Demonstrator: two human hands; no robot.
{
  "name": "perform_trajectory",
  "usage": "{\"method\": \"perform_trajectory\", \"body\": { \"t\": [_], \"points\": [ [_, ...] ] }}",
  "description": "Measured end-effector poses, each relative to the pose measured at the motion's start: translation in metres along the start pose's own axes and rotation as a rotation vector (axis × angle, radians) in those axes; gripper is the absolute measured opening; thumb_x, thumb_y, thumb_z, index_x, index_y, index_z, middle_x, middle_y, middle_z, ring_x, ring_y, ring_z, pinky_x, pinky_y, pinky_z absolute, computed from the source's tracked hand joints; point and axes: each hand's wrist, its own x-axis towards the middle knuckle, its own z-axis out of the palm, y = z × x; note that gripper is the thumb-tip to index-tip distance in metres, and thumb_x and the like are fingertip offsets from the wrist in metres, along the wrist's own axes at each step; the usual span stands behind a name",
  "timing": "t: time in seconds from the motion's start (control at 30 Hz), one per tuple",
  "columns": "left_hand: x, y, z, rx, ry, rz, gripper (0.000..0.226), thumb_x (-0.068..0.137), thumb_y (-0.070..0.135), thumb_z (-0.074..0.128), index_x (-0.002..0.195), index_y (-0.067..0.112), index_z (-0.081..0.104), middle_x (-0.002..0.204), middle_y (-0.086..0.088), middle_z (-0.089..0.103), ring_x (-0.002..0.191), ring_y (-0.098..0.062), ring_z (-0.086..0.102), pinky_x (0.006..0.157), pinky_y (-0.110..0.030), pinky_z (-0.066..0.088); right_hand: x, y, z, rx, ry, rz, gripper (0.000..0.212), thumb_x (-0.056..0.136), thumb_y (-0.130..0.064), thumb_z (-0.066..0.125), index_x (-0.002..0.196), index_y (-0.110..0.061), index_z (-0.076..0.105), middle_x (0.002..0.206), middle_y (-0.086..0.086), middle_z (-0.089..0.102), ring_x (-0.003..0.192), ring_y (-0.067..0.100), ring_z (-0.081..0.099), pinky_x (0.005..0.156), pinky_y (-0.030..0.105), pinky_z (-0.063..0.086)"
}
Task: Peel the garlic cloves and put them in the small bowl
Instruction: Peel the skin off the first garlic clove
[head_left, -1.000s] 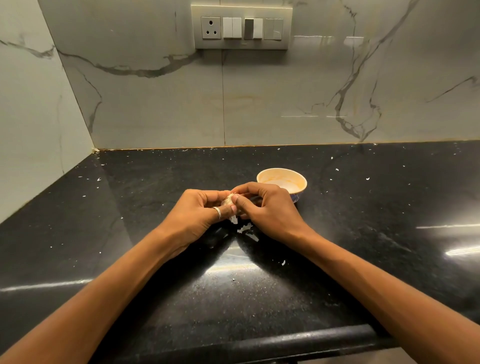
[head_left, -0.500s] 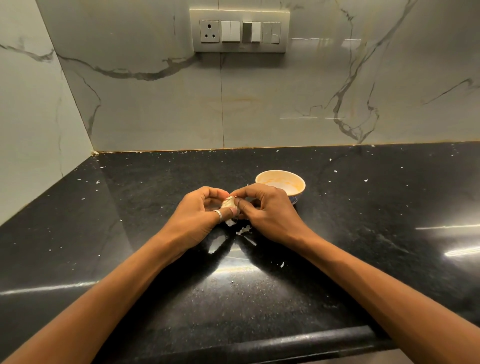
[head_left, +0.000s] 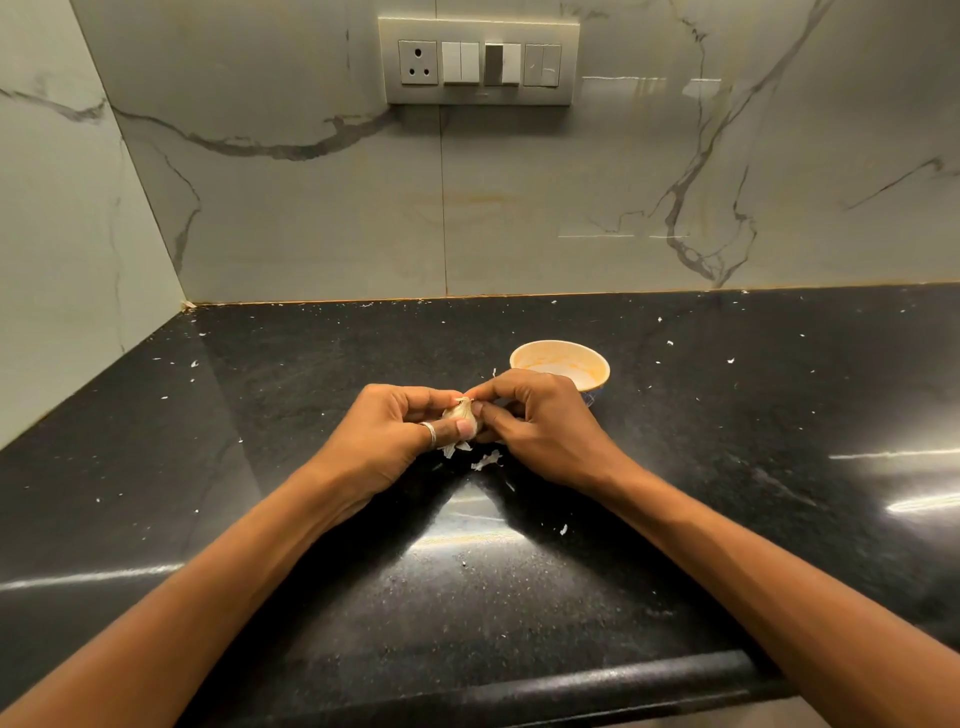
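Garlic clove (head_left: 460, 412) still outside small bowl (head_left: 595, 378)

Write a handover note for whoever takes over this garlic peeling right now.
Left hand: grips the garlic clove, thumb across it.
Right hand: pinches the skin at the clove's top.
Small bowl: just behind the right hand on the black counter; contents unclear.
Done: some skin off, scraps lie on the counter by the hands.
Left: finish peeling this clove, drop it in the bowl.
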Motion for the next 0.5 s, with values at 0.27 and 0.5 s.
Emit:
{"method": "perform_trajectory", "body": {
  "t": [0.27,0.5],
  "points": [
    [0.0022,-0.0003,-0.0012,-0.007,-0.029,-0.043,0.053,0.085,-0.006,0.071,0.136,0.002,0.057,0.112,-0.007,0.075,0.109,-0.019,0.071,0.101,-0.032,0.053,-0.0012,-0.0002,-0.0042,0.092,-0.051,0.007,0.016,0.093,0.001,0.067,0.100,-0.007,0.078,0.090,0.001,0.076,0.078,0.011,0.075,0.075,0.030,0.063],
    [0.0037,0.0000,-0.0047,0.008,-0.065,-0.073,0.060,0.089,-0.010,0.065,0.144,0.002,0.047,0.121,-0.006,0.072,0.113,-0.016,0.068,0.108,-0.038,0.048,-0.0013,-0.0022,-0.0096,0.148,-0.139,0.020,0.015,0.096,0.001,0.062,0.105,-0.003,0.075,0.089,0.007,0.076,0.080,0.020,0.076,0.076,0.040,0.064]
  ]
}}
